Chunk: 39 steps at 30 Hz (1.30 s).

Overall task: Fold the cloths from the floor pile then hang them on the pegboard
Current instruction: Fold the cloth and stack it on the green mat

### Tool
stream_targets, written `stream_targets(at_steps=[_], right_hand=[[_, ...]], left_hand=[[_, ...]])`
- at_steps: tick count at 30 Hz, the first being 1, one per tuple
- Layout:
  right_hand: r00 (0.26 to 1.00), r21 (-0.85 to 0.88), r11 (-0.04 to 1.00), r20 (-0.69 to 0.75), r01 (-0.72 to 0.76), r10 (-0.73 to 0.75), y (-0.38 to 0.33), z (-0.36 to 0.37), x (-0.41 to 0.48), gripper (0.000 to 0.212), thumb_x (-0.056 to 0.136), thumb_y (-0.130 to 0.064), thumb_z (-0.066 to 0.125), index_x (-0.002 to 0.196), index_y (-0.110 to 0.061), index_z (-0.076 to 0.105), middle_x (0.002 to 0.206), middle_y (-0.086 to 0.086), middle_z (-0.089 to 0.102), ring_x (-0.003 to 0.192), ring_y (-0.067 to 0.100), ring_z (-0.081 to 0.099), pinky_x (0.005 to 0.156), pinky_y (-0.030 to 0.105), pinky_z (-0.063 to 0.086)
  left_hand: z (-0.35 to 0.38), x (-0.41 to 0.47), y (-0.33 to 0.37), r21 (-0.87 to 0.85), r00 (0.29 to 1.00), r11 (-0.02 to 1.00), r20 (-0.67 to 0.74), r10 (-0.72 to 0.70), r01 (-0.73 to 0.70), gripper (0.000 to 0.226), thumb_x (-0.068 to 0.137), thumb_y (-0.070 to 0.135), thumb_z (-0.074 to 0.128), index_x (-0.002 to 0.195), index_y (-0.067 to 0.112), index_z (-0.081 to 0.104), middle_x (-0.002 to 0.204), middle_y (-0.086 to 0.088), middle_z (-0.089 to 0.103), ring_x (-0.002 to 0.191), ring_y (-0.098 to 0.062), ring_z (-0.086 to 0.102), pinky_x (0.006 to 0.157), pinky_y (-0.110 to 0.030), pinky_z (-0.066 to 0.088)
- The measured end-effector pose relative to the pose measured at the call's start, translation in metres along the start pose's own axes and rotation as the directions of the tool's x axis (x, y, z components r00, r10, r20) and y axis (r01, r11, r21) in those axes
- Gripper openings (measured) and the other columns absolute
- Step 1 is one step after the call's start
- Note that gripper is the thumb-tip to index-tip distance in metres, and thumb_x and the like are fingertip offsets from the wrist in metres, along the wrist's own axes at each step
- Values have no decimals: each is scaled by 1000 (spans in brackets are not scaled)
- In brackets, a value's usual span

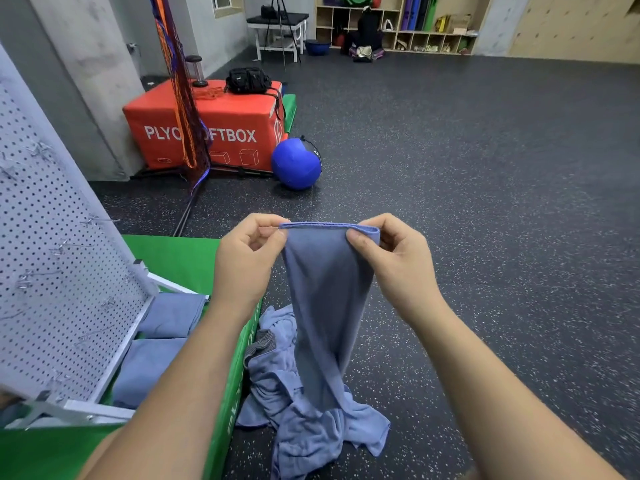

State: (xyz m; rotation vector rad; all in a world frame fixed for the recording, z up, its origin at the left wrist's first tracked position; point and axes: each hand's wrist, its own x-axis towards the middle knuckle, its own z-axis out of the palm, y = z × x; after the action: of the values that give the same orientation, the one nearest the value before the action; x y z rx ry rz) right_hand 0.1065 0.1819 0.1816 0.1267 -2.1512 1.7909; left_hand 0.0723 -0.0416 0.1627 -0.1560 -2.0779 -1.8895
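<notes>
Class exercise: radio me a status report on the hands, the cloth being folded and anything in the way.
Left hand and right hand each pinch a top corner of the blue cloth. Cloth hangs over the floor pile. Pegboard at left, nothing blocking.

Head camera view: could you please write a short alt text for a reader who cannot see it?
Two bare hands, left hand and right hand, pinch the top edge of a blue cloth that hangs down over a pile of blue cloths on a dark gym floor. At left, a white pegboard leans over folded cloths on a green box.
</notes>
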Motion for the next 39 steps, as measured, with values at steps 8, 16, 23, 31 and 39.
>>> stream_targets(at_steps=[8,16,23,31,39], right_hand=[[999,-182,983,-25,18,-23,-5,-10,0,9,93,-16,76,88,-22,70,81,0,71,72,7,56,68,31,46],[982,-441,884,162,157,-93,-8,-15,-3,35,86,-20,78,117,-34,67,93,-9,65,85,5,62,81,23,50],[955,-472,845,264,252,-138,3,4,-2,11,97,-32,77,105,-27,73,91,-12,74,90,6,69,88,34,55],[977,-432,881,167,195,-135,-1,12,-5,10,100,-29,72,93,-23,71,76,-6,69,75,10,63,74,30,51],[967,-414,877,163,245,-194,-13,5,-6,6,101,-24,72,95,-24,70,74,-8,66,72,6,58,69,24,45]], left_hand=[[12,-5,-3,36,998,998,48,40,-41,21,96,8,74,99,22,58,84,4,72,82,-16,67,84,-37,53],[23,-11,-2,54,985,996,163,62,-72,20,95,8,76,95,24,64,85,6,72,83,-14,69,82,-30,53],[25,-17,-1,109,953,990,299,53,-89,26,97,9,75,94,26,56,89,-2,76,77,-10,64,78,-30,51],[22,-24,-5,244,945,948,302,126,-204,18,90,12,81,93,23,68,86,12,75,83,-5,72,81,-26,56],[34,-37,-16,200,957,970,278,81,-140,21,85,10,85,95,25,75,89,11,79,87,-4,74,87,-29,58]])
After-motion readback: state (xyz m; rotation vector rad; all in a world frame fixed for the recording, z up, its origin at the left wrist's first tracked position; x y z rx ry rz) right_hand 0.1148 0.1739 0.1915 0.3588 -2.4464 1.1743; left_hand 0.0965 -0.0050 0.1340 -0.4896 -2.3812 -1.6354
